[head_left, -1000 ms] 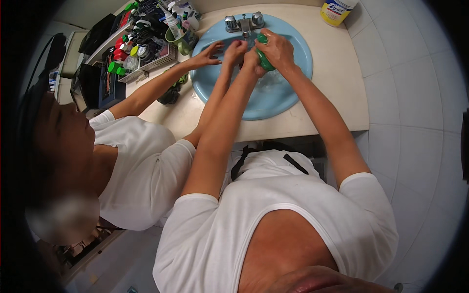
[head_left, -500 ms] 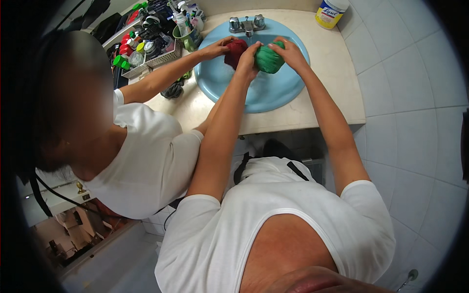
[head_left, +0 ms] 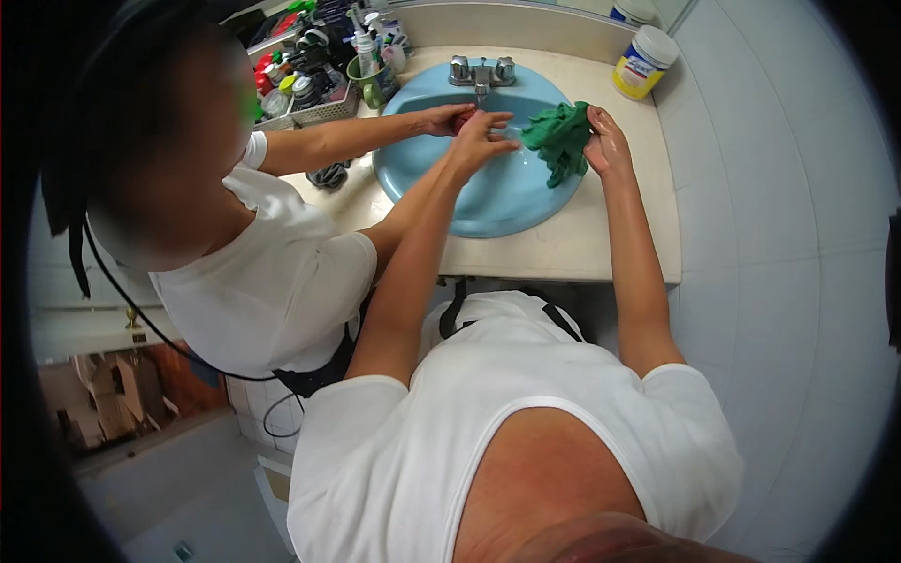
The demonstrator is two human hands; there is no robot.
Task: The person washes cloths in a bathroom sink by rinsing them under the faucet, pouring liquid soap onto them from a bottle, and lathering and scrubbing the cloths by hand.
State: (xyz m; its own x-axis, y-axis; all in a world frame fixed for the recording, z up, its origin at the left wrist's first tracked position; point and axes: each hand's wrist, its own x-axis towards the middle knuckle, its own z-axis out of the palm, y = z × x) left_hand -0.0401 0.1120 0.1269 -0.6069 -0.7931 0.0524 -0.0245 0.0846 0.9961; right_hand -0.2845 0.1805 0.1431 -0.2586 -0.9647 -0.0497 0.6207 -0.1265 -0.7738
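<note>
Over the right side of the light blue sink (head_left: 427, 183), my right hand (head_left: 608, 145) pinches a crumpled, wet-looking green cloth (head_left: 560, 141) by its edge. The cloth hangs loose in folds, and its exact kind does not show. My left hand (head_left: 481, 145) is apart from it, above the middle of the bowl, fingers spread with nothing in them. Just behind my left hand, another person's hand (head_left: 443, 119) grips a dark red cloth (head_left: 464, 119), mostly hidden by my fingers. The faucet (head_left: 481, 73) stands at the sink's back rim.
A person in a white shirt (head_left: 282, 272) stands close at my left, one arm reaching over the sink. Back left are a basket (head_left: 324, 111) of bottles and a green mug (head_left: 371, 86). A white-and-yellow canister (head_left: 646, 62) stands back right by the tiled wall (head_left: 751, 169).
My left hand has let go of the green cloth and opened. My right hand has carried the cloth to the right, and its bunched ball has loosened into hanging folds.
</note>
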